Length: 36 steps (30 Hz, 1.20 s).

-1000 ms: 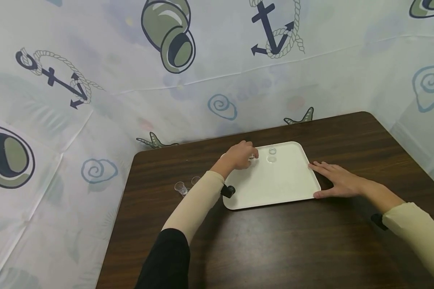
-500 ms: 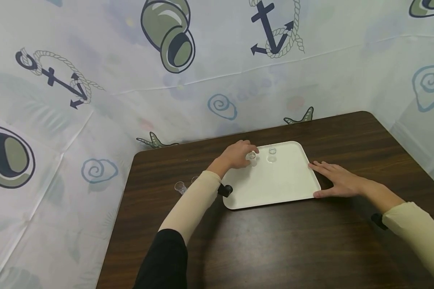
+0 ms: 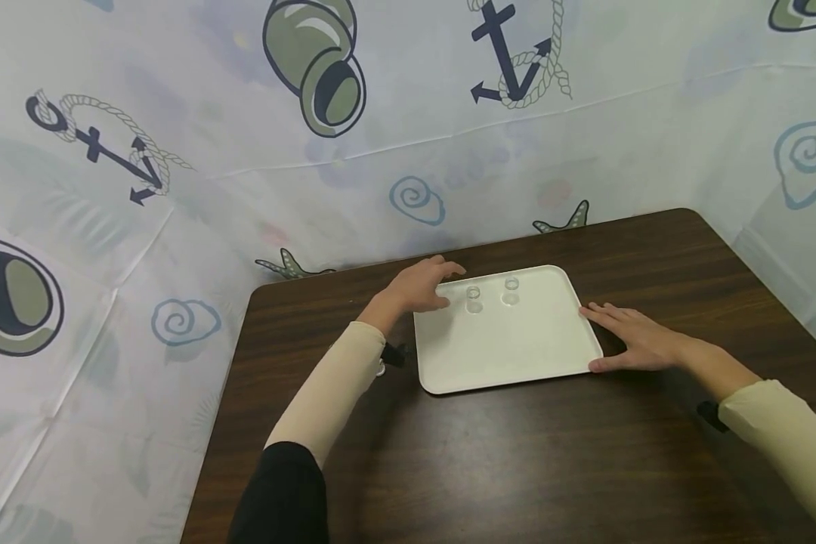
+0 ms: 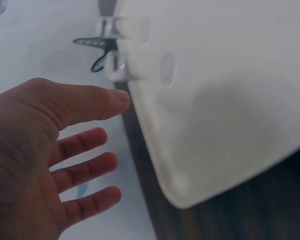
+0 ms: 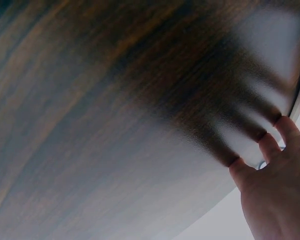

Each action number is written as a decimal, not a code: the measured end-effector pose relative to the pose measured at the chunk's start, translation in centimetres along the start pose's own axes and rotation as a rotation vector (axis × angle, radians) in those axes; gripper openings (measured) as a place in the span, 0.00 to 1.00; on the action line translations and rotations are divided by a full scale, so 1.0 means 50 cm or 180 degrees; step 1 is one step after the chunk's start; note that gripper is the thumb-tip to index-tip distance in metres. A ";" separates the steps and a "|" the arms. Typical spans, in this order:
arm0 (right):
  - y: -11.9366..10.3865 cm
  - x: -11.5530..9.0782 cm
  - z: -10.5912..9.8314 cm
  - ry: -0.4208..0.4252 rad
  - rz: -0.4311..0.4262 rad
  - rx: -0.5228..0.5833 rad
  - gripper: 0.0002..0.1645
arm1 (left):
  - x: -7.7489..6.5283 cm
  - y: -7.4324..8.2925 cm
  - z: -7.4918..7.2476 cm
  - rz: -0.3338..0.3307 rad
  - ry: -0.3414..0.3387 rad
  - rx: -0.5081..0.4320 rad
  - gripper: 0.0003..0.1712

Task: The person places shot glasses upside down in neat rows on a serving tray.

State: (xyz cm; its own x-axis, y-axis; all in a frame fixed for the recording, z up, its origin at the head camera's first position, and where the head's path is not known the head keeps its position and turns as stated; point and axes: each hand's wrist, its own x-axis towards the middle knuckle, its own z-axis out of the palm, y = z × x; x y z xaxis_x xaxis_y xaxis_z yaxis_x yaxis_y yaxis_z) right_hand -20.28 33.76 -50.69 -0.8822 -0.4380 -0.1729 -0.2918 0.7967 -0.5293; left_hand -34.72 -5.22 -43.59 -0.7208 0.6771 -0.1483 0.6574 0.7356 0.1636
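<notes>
Two small clear cups stand side by side near the far edge of a white rectangular tray (image 3: 517,340): the left cup (image 3: 473,295) and the right cup (image 3: 511,285). My left hand (image 3: 421,285) hovers at the tray's far left corner, just left of the nearer cup. In the left wrist view, the thumb and spread fingers of that hand (image 4: 45,145) hold nothing, apart from the cup (image 4: 117,67) beyond the thumb. My right hand (image 3: 635,340) lies on the table with spread fingers against the tray's right edge; its fingertips (image 5: 235,165) touch the wood in the right wrist view.
Left of the tray, a clear rim (image 3: 381,369) shows beside my left forearm, which hides most of it. The dark wood table (image 3: 517,461) meets a patterned cloth backdrop (image 3: 353,204) along its far edge.
My left hand has let go of the left cup, leaving it upright on the tray, and moved left. The forearm now covers the loose cups on the table. My right hand stays put.
</notes>
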 end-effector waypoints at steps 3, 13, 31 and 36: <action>0.000 0.000 0.001 0.0002 0.0006 -0.0001 0.60 | -0.027 -0.019 -0.017 -0.0106 -0.0015 -0.0108 0.37; -0.001 0.003 0.002 -0.0018 -0.0007 -0.0031 0.60 | -0.135 -0.116 -0.045 -0.0164 0.0009 -0.0832 0.35; -0.007 -0.002 -0.005 0.0028 0.0017 -0.0026 0.60 | -0.351 -0.223 0.042 -0.0631 0.0412 -0.1771 0.23; -0.006 -0.004 -0.001 0.0010 -0.0017 -0.0025 0.60 | -0.395 -0.231 0.088 -0.0609 0.0449 -0.1967 0.28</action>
State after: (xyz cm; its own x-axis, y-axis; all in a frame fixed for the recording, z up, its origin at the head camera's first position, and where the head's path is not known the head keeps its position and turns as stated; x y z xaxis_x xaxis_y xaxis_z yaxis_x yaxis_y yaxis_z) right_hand -20.02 33.63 -50.45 -0.8818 -0.4409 -0.1675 -0.2993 0.7976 -0.5237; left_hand -27.10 -27.01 -46.83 -0.8617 0.4957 -0.1082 0.2980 0.6670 0.6828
